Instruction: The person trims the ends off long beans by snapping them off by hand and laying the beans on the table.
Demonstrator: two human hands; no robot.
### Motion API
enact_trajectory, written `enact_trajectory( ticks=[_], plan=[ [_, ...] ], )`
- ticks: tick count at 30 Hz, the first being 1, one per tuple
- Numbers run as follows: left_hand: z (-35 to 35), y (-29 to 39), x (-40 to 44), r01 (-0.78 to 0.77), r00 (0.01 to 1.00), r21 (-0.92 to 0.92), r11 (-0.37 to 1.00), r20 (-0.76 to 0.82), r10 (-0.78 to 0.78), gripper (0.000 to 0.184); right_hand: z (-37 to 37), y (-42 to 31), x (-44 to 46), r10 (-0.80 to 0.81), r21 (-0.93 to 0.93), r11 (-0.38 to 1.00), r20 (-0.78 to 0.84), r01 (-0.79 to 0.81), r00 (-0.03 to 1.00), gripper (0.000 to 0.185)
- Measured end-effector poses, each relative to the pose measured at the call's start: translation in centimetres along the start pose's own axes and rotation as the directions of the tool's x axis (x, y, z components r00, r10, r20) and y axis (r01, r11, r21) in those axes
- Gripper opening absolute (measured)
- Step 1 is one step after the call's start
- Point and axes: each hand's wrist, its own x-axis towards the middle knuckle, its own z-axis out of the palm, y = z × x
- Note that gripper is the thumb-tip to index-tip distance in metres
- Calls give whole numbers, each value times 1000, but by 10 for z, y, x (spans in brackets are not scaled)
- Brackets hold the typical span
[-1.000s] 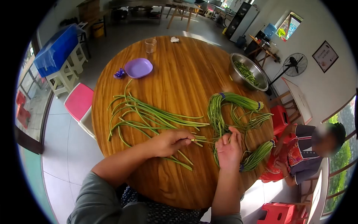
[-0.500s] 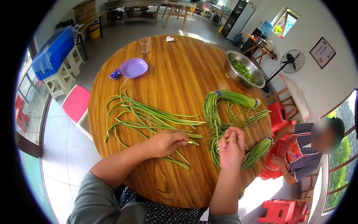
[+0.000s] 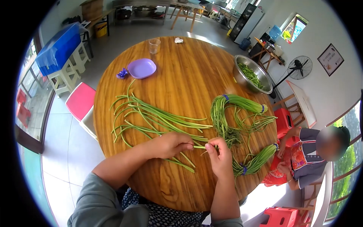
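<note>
In the head view, my left hand (image 3: 172,145) pinches the end of a green garlic scape (image 3: 199,147) above the round wooden table. My right hand (image 3: 220,156) has its thumb and fingers closed on the same stalk, just right of the left hand. Long loose garlic scapes (image 3: 162,117) lie spread beyond and to the left of my hands. A curved bundle (image 3: 242,102) with blue ties rests on the right, and a second tied bundle (image 3: 261,159) lies beside my right hand. A steel bowl (image 3: 241,78) holds short cut green pieces.
A purple dish (image 3: 142,69), a crumpled purple-blue tie bunch (image 3: 122,73), a clear cup (image 3: 154,46) and a white crumpled tissue (image 3: 179,40) stand on the table (image 3: 189,83). Another person (image 3: 298,151) sits at the right edge. A pink-seated chair (image 3: 81,102) is at left.
My right hand has moved left from over the bundles to the stalk in my left hand, and now grips it. The view has shifted slightly. The seated person's hands have moved closer to the lower bundle.
</note>
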Motion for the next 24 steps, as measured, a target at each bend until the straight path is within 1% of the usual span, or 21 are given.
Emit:
enact_trajectory(
  ticks=[1, 2, 3, 4, 5, 6, 8, 9, 10, 11, 12, 13, 14, 16, 17, 18, 19, 20, 21, 23, 24],
  plan=[
    [2, 2, 0, 51, 998, -309, 950, -10, -56, 17, 5, 1, -2, 158, 316, 935, 34, -161, 987, 13],
    [4, 5, 1, 94, 994, -585, 806, 10, -109, 16, 12, 3, -6, 301, 595, 745, 103, -302, 948, 11],
    [7, 10, 1, 99, 995, -582, 807, 30, -100, 16, 26, 13, -8, 316, 735, 542, 272, -408, 909, 11],
    [9, 16, 3, 67, 997, -719, 692, 22, -73, 17, 40, 20, -12, 261, 763, 523, 282, -380, 923, 10],
    [9, 19, 4, 24, 999, -834, 551, -7, -53, 18, 39, 11, -8, 251, 765, 528, 275, -369, 928, 10],
    [7, 17, 5, 5, 998, -833, 554, -27, -50, 18, 38, 4, -4, 238, 765, 531, 278, -364, 931, 10],
    [0, 10, 0, 8, 995, -662, 749, -70, -73, 16, 24, 8, -4, 296, 633, 704, 152, -323, 943, 16],
    [-5, 10, -1, 4, 994, -661, 751, -81, -77, 16, 16, 10, -2, 296, 510, 814, 49, -279, 954, 17],
    [-9, 11, 0, -34, 992, -435, 900, -124, -23, 14, 8, 12, -2, 291, 555, 805, -62, -209, 955, 14],
    [-10, 11, 0, -68, 988, -180, 981, -148, 41, 13, 3, 13, -1, 137, 371, 927, -209, -51, 968, 12],
    [-8, 9, 0, -70, 987, -186, 980, -154, 41, 13, -1, 10, 2, -46, 149, 984, -316, 98, 948, 10],
    [-4, 5, 0, -66, 986, -94, 993, -162, 50, 13, -5, -11, 3, -193, -89, 981, -282, 175, 940, 8],
    [-1, 3, 0, -60, 984, -1, 998, -166, 59, 12, 0, -22, 0, -231, -152, 969, -253, 197, 939, 9],
    [-1, 6, -1, -55, 985, -13, 998, -167, 52, 12, 11, -25, -1, -324, -275, 918, -97, 287, 941, 10],
    [-1, 7, 0, -53, 985, -21, 998, -166, 49, 12, 16, -25, -3, -281, -314, 914, -39, 255, 959, 10],
    [0, 6, 0, -49, 985, -22, 999, -164, 45, 12, 22, -22, -2, -278, -312, 916, -38, 253, 960, 10],
    [2, 6, 0, -43, 984, -202, 978, -177, 7, 13, 29, -17, -3, -188, -154, 972, -59, 177, 980, 10],
    [7, 7, 0, -40, 983, -379, 924, -179, -30, 13, 33, -12, -7, -91, 3, 996, -72, 91, 993, 10],
    [10, 7, 1, -46, 985, -380, 924, -173, -22, 13, 34, -10, -6, -95, 64, 993, -84, 101, 992, 9],
    [8, 4, 0, -39, 991, -530, 847, -127, -33, 16, 27, -13, -5, -124, 29, 992, -66, 126, 990, 9],
    [7, 5, 0, -35, 991, -526, 850, -126, -37, 16, 26, -13, -8, -131, 6, 991, -39, 132, 991, 9]
  ],
)
